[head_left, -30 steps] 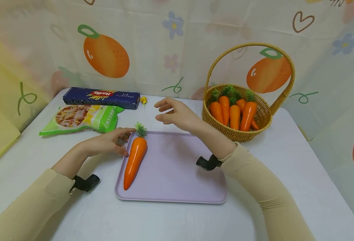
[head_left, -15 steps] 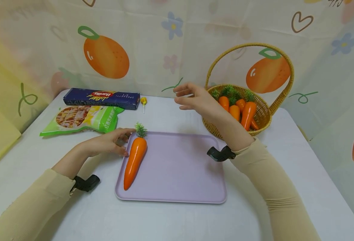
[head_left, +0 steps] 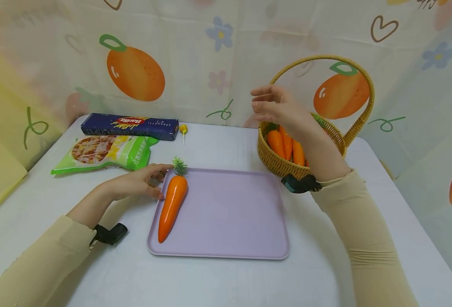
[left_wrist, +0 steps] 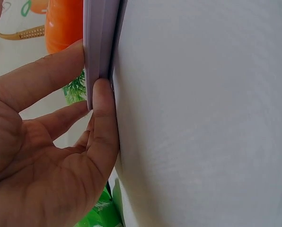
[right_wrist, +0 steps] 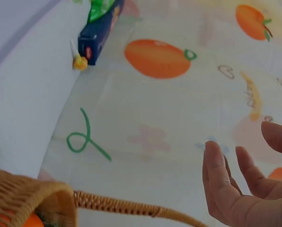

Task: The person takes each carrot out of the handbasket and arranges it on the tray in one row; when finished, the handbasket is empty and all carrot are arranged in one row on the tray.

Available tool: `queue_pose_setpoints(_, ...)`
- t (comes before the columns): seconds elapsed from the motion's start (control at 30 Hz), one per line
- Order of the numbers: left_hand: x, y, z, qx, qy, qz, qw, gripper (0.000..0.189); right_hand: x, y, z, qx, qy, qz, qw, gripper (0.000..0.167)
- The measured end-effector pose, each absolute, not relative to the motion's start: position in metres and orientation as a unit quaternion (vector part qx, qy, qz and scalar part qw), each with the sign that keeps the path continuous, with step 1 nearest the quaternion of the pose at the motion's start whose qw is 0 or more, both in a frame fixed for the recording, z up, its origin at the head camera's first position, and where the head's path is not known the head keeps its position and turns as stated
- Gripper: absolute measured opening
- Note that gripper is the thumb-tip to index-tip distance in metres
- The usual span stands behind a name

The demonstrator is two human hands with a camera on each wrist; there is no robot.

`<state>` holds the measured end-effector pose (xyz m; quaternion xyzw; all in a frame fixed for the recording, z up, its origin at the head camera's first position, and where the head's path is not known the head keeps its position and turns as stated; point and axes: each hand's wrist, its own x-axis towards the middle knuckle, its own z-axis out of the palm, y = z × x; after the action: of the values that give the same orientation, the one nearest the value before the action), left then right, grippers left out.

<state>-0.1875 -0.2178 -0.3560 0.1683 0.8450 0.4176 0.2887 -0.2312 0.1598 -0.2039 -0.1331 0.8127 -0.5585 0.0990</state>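
My left hand [head_left: 137, 182] holds the left edge of a lilac tray [head_left: 229, 213]. In the left wrist view, the thumb lies against the rim of the tray [left_wrist: 99, 38] and a finger presses at its underside. On the tray's left side lies one orange carrot [head_left: 172, 209] with a green leafy top, close beside my left fingers. Raised over a wicker basket [head_left: 268, 157], my right hand [head_left: 287, 113] has loosely spread fingers and nothing in them. Several carrots [head_left: 276, 143] sit inside the basket, partly hidden behind my right hand and wrist.
A blue spaghetti box [head_left: 133, 125] and a green and white food bag [head_left: 106, 151] lie at the back left. Beside the box is a yellow lollipop [head_left: 183, 128]. The basket's tall handle [head_left: 369, 91] arches upward, and a printed curtain [head_left: 195, 55] stands behind the table.
My right hand has moved right and upward, from above the tray's back edge to over the basket. The left hand, tray and carrot on it stay in place.
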Motion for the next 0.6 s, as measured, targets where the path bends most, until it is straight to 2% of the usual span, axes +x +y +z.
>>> queue_pose_setpoints(0.4, -0.187, -0.217, -0.355, 0.164, 0.843, 0.419, 0.294, 0.087, -0.241, 0.201, -0.193, -0.091, 0.762, -0.636, 0.077, 0.04)
queue_pose_setpoints(0.6, -0.187, -0.217, -0.354, 0.164, 0.844, 0.418, 0.294, 0.087, -0.256, 0.226, -0.192, -0.041, 0.668, -0.735, 0.107, 0.029)
